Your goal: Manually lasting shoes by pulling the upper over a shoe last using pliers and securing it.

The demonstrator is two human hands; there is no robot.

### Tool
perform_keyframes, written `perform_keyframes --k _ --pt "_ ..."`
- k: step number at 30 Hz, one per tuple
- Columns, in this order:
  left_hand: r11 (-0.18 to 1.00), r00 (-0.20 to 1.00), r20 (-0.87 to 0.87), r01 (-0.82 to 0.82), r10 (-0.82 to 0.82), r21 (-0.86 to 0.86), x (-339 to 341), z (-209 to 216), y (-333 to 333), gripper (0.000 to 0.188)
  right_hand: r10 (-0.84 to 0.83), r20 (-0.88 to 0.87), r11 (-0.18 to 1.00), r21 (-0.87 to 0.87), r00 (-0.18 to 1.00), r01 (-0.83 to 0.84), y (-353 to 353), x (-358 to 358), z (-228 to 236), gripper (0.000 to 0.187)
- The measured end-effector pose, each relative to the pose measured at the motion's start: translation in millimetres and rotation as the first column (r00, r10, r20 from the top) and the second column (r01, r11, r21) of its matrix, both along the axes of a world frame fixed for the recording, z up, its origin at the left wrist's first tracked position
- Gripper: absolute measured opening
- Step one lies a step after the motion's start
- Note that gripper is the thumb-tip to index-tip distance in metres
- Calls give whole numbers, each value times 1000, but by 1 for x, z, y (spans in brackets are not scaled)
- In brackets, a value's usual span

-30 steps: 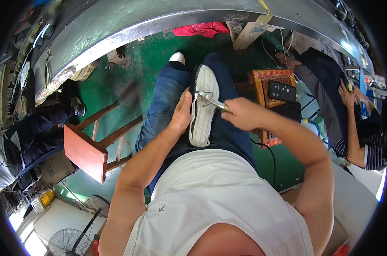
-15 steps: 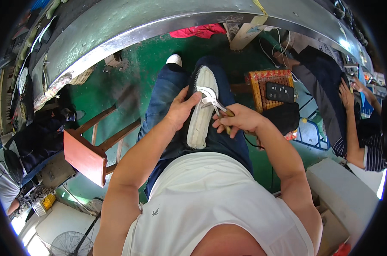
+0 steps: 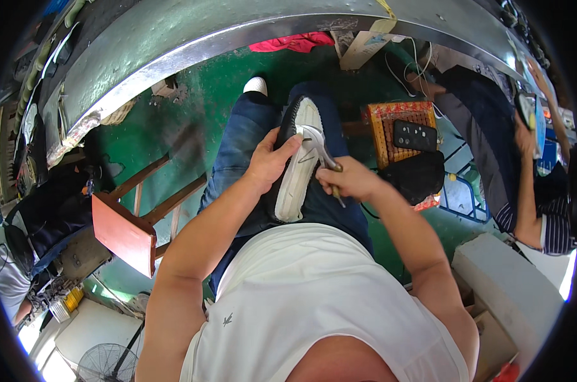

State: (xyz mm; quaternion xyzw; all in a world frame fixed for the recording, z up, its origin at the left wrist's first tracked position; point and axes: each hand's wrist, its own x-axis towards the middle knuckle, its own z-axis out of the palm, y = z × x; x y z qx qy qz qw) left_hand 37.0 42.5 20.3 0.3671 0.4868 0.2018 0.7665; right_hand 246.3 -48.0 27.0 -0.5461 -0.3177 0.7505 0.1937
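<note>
- Head view: a shoe lies sole up along the person's lap, between the two hands, its pale sole facing upward and its dark upper showing along the left edge.
- Left hand: grasps the shoe by its left side, thumb laid on the sole, most of the other fingers hidden.
- Right hand: wrapped around the handles of metal pincers, one handle tip jutting out below the curled fingers.
- Just right of the left thumb, the pincers' head lies over the sole; whether its jaws bite on anything, I cannot tell.
- Beside that head, thin dark strands or marks show on the sole, too small to tell which.
- Under the grip: blue jeans.
- Near the right hand, to its right: a black cloth item; beyond it, a woven seat with a black handheld device on top.
- Well left of the left hand: a wooden stool with a reddish top.
- Well ahead of both hands: a metal-edged workbench.
</note>
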Motion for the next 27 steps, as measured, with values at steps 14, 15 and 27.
perform_keyframes --k 14,15,27 --pt "985 929 -361 135 -86 111 15 3 8 71 150 638 787 385 755 -482 59 17 58 49" --pt "978 920 -372 178 -126 111 15 5 6 74 46 572 763 509 819 -399 53 14 60 49" --pt "917 933 -107 310 -345 -250 1 11 37 79 491 512 698 254 705 -670 -3 26 72 27"
